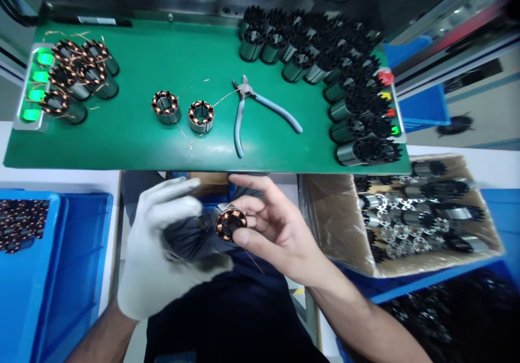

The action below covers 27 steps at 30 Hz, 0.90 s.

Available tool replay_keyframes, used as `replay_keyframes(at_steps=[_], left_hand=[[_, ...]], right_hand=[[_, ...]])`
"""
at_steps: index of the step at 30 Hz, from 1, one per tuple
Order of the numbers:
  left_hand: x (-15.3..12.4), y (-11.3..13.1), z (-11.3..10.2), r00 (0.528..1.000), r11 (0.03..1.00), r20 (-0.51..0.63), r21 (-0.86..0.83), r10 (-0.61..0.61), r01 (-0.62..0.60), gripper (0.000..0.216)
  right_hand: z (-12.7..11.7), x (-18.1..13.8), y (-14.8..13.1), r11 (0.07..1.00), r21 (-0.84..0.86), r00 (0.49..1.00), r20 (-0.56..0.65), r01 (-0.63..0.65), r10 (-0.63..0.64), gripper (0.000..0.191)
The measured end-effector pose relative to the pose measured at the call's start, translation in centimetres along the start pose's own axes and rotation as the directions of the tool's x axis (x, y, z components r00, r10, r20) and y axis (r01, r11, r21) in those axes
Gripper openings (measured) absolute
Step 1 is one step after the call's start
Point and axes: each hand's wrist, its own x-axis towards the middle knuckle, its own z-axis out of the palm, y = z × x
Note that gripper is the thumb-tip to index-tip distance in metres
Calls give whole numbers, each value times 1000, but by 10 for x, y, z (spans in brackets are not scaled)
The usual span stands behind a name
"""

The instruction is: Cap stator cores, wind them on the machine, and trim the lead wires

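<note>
Stator [230, 224], pliers [260, 111] perhaps beyond

The gloved left hand [162, 244] and the bare right hand [272, 225] hold together one wound stator [229, 224] below the edge of the green mat [134, 130]. On the mat lie two wound stators [183, 112], blue cutters [254, 111], and many black unwound cores [341, 76] at the right side.

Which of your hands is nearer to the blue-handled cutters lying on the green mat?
Right. The bare right hand sits just below the blue-handled cutters, its fingers pinching the wound stator. The gloved left hand is farther left and lower, also touching that stator.
</note>
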Motion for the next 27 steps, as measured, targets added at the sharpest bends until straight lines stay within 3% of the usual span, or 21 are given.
replay_keyframes(at_steps=[2,7,9,12,15,19,20,23,25,27], left_hand=[[6,15,-5,988,983,95,126,122,-133,77],[9,32,-1,991,946,123,312,47,-84,60],[7,31,2,990,936,129,341,52,-93,61],[6,31,5,990,938,106,326,91,-121,46],[7,35,3,996,963,64,258,60,-74,32],[10,40,-2,1000,958,-5,286,-30,30,31],[9,40,-3,999,955,-21,293,-48,52,31],[7,36,-2,997,956,-14,281,-82,83,34],[6,32,0,997,956,5,282,-79,75,36],[5,31,3,997,953,5,294,-73,68,35]], right_hand=[[4,1,4,1000,-9,999,31,-11,12,76],[4,2,3,979,-188,996,51,78,-69,78],[2,4,-1,923,-331,979,9,195,-204,62],[0,6,-4,856,-411,930,-45,315,-364,20],[-1,7,-3,897,-328,910,-190,295,-369,12],[-5,3,2,904,-246,801,-422,350,-424,8],[-5,1,4,879,-303,788,-401,367,-467,8],[0,-7,8,750,-535,810,-187,390,-555,31],[3,-10,10,684,-606,814,-101,405,-572,27],[4,-10,9,660,-630,808,-87,409,-583,14]])
